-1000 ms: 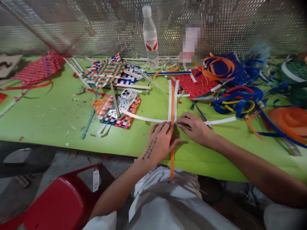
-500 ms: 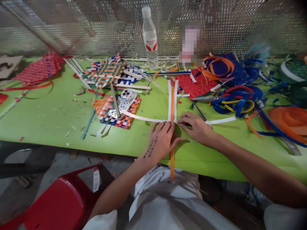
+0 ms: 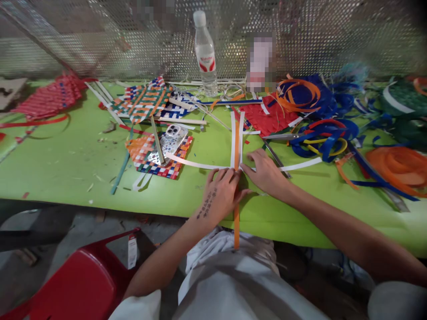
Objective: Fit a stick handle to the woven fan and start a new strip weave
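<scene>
An orange strip (image 3: 236, 140) runs lengthwise between two white strips (image 3: 232, 133), down over the table's front edge. A long white strip (image 3: 196, 164) crosses them sideways. My left hand (image 3: 222, 191) lies on the crossing from the left, fingers spread and pressing the strips, thumb pointing right. Just right of the crossing is my right hand (image 3: 265, 173), its thumb and fingers apart, its fingertips touching the crosswise strip. The point where the strips cross is partly hidden by my fingers.
On the green table (image 3: 80, 169) a phone (image 3: 173, 138) lies on a woven piece (image 3: 140, 155) at left. Behind stands a bottle (image 3: 206, 58). Scissors (image 3: 282, 136), red weaving (image 3: 267, 118) and coiled strips (image 3: 396, 169) lie right. A red chair (image 3: 80, 284) is at lower left.
The fingers of my right hand have opened from a pinch and moved slightly left over the crossing. My left hand stays on the strips. The whole view has shifted a little.
</scene>
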`<state>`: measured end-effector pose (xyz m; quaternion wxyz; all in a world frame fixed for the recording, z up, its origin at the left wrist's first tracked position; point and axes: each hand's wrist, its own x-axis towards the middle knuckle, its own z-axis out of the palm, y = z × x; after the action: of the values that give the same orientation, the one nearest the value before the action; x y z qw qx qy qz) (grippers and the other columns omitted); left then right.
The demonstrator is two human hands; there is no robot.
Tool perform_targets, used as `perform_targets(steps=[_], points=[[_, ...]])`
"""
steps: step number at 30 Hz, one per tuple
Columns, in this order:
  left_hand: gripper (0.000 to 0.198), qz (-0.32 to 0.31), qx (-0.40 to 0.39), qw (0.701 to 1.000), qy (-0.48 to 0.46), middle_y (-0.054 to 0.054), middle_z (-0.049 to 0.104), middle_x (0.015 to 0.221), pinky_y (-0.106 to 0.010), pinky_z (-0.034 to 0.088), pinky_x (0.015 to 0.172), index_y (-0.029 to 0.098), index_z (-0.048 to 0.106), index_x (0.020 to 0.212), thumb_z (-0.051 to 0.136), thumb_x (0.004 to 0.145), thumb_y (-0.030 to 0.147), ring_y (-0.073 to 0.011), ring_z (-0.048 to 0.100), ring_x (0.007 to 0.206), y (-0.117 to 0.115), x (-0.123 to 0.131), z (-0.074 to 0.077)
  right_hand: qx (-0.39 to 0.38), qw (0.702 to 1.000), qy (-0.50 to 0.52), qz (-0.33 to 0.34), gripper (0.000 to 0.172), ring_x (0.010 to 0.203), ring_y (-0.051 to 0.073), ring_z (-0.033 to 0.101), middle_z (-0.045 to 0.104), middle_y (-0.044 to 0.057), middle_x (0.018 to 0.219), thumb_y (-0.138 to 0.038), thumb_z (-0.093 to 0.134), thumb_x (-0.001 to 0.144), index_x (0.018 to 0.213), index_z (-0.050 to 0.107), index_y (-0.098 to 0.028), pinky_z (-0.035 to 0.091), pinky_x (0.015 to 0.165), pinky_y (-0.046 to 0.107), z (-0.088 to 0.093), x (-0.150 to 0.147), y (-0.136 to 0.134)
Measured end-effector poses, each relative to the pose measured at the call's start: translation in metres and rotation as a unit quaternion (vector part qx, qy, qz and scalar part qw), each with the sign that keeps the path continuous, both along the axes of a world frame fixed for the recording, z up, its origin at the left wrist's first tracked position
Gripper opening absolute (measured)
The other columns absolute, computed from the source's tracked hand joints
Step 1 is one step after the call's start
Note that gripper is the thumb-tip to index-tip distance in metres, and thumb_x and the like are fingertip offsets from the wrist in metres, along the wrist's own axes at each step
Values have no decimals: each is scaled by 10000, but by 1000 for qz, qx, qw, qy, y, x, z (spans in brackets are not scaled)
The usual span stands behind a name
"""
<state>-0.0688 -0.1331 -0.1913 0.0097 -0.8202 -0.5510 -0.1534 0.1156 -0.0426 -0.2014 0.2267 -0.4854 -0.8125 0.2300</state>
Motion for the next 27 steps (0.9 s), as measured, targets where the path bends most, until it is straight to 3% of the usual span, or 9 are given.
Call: perform_targets(steps=[3, 6, 11, 14, 16, 18, 21, 23, 27], points=[[558, 3, 2, 1000, 0, -134, 741, 1297, -486, 434, 1109, 124, 657, 1429, 579, 1091, 561, -309, 668, 1171, 0, 1, 1, 8, 999, 17, -48, 657, 1111, 358, 690, 588, 234, 1398, -383, 646, 998, 1594, 481, -164, 590, 980, 563, -2, -5, -2], [535, 3, -1, 1000, 0, -134, 745, 1307, -490, 436, 1108, 138, 660, 1426, 607, 1082, 544, -317, 669, 1186, 0, 1, 1, 22, 997, 54, -42, 708, 878, 262, 698, 624, 199, 1381, -327, 613, 998, 1667, 408, -214, 620, 875, 499, 7, 2, -2], [527, 7, -6, 1000, -18, -129, 743, 1345, -507, 427, 1135, 173, 657, 1424, 644, 1060, 555, -323, 658, 1237, -2, 1, 0, 106, 984, 80, -115, 349, 710, 204, 654, 745, 117, 1125, -424, 624, 1034, 1305, 718, -226, 563, 682, 376, 50, 40, -15], [517, 0, -7, 1000, -23, -124, 740, 1354, -512, 428, 1143, 171, 638, 1436, 609, 1080, 544, -310, 655, 1243, -2, 1, 0, 82, 974, 16, -208, 358, 648, 218, 668, 726, 48, 742, -560, 662, 1018, 893, 752, -237, 480, 624, 347, 67, 75, -38], [521, -4, -5, 1000, -20, -127, 745, 1327, -513, 434, 1137, 163, 640, 1421, 597, 1083, 557, -307, 660, 1228, -2, 1, 0, 8, 979, -60, -192, 433, 541, 219, 624, 663, 37, 583, -578, 652, 1009, 737, 733, -251, 402, 543, 346, 64, 96, -53], [535, -6, 0, 1000, -18, -129, 749, 1302, -515, 441, 1125, 163, 647, 1400, 593, 1077, 586, -311, 664, 1212, -1, 1, 0, -61, 983, -93, -148, 434, 546, 236, 647, 681, 51, 583, -518, 631, 1016, 682, 723, -257, 423, 539, 353, 54, 109, -62], [520, -10, 3, 1000, -17, -133, 747, 1292, -515, 441, 1117, 174, 649, 1398, 594, 1078, 580, -316, 663, 1209, -1, 2, 0, -73, 989, -57, -116, 229, 712, 282, 758, 798, 54, 801, -429, 678, 974, 1037, 833, -272, 531, 638, 373, 34, 112, -57], [506, -9, 1, 1000, -16, -137, 745, 1288, -513, 432, 1124, 173, 646, 1408, 610, 1077, 553, -320, 659, 1212, -1, 2, 1, -65, 991, -27, -113, 325, 746, 289, 772, 823, 65, 913, -396, 709, 943, 1225, 809, -271, 554, 654, 381, 26, 107, -43], [514, -3, -3, 1000, -12, -139, 741, 1293, -502, 430, 1126, 168, 645, 1412, 631, 1067, 547, -321, 655, 1205, -2, 3, 3, -86, 995, 35, -33, 409, 817, 291, 765, 827, 95, 1000, -436, 738, 921, 1270, 780, -225, 585, 696, 392, 20, 95, -12]])
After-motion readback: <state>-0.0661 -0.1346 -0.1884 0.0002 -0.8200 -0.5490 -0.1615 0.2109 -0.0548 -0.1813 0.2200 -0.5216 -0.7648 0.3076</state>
